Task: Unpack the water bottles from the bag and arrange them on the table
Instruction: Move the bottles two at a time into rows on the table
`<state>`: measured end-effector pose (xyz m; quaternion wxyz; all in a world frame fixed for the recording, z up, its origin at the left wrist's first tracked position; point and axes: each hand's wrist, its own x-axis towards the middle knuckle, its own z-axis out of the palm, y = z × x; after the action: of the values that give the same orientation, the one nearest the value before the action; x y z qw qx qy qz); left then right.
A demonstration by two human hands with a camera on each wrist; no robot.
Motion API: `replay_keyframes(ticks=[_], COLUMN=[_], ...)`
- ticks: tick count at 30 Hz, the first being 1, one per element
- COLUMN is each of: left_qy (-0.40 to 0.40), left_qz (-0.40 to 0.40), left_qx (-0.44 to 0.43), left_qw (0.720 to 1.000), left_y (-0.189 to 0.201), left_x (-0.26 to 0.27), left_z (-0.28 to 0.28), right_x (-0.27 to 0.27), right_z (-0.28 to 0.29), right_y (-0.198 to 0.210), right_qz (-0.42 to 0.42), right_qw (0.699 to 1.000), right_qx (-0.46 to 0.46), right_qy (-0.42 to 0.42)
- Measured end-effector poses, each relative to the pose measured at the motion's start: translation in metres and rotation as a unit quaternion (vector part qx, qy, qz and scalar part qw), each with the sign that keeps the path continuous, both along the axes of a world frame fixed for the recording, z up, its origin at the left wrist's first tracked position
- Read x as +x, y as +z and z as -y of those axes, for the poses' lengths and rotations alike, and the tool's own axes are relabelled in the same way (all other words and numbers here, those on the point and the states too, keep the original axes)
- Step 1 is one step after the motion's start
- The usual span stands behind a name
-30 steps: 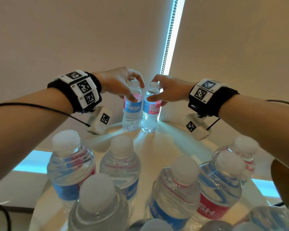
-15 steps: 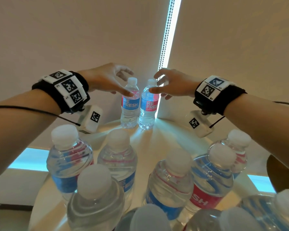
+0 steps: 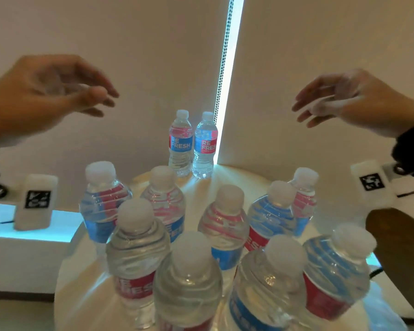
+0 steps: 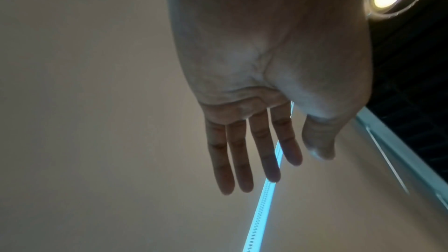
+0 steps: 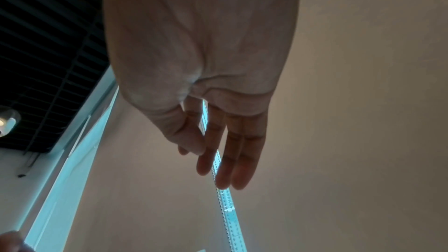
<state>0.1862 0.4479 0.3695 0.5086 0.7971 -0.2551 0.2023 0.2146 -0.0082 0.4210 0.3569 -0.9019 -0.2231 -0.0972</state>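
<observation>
Two clear water bottles with red and blue labels stand side by side at the far edge of the round table (image 3: 237, 177): the left one (image 3: 180, 143) and the right one (image 3: 204, 145). Several more bottles (image 3: 225, 223) crowd the near part of the table. My left hand (image 3: 81, 91) hovers high at the left, fingers loose, holding nothing. My right hand (image 3: 325, 103) hovers high at the right, also empty. In the left wrist view the left hand (image 4: 261, 141) shows straight fingers; in the right wrist view the right hand (image 5: 218, 141) does too. No bag is in view.
Beige roller blinds fill the background, with a bright gap and a bead chain (image 3: 225, 68) between them. A white ledge (image 3: 22, 247) lies at the left below the blinds. A dark brown surface (image 3: 397, 232) shows at the right.
Both hands have let go of the two far bottles and drawn apart and back, left hand leftward, right hand rightward. The two bottles stay standing at the far edge.
</observation>
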Motion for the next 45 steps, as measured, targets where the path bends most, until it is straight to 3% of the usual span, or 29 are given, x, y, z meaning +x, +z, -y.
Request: replay_keyframes(ticks=[5, 9, 13, 19, 30, 35, 45], left_qy=[-0.047, -0.024, -0.034, -0.054, -0.055, -0.074, -0.123], left_qz=[-0.074, -0.026, -0.032, -0.076, -0.073, -0.076, -0.03], left_qx=[0.0, 0.082, 0.123, 0.078, 0.053, 0.06, 0.179], left_qw=[0.996, 0.996, 0.991, 0.993, 0.994, 0.993, 0.976], left_y=[-0.031, -0.057, -0.067, -0.067, -0.03, -0.01, 0.001], left_x=[-0.041, -0.08, -0.095, -0.093, -0.038, 0.002, 0.08], left_z=[-0.02, 0.003, 0.017, 0.018, 0.012, 0.04, 0.124], right_x=[-0.044, -0.066, -0.077, -0.083, -0.063, -0.029, 0.035], right_z=[0.029, 0.028, 0.018, 0.005, 0.011, 0.008, -0.006], right_y=[-0.03, -0.062, -0.086, -0.098, -0.084, -0.072, -0.078], right_qz=[-0.046, -0.07, -0.051, -0.043, -0.013, 0.029, 0.035], right_qw=[0.993, 0.985, 0.983, 0.986, 0.992, 0.996, 0.999], right_qx=[0.022, -0.007, 0.014, 0.053, 0.057, 0.041, 0.034], right_qy=[0.104, 0.16, 0.175, 0.152, 0.11, 0.07, -0.015])
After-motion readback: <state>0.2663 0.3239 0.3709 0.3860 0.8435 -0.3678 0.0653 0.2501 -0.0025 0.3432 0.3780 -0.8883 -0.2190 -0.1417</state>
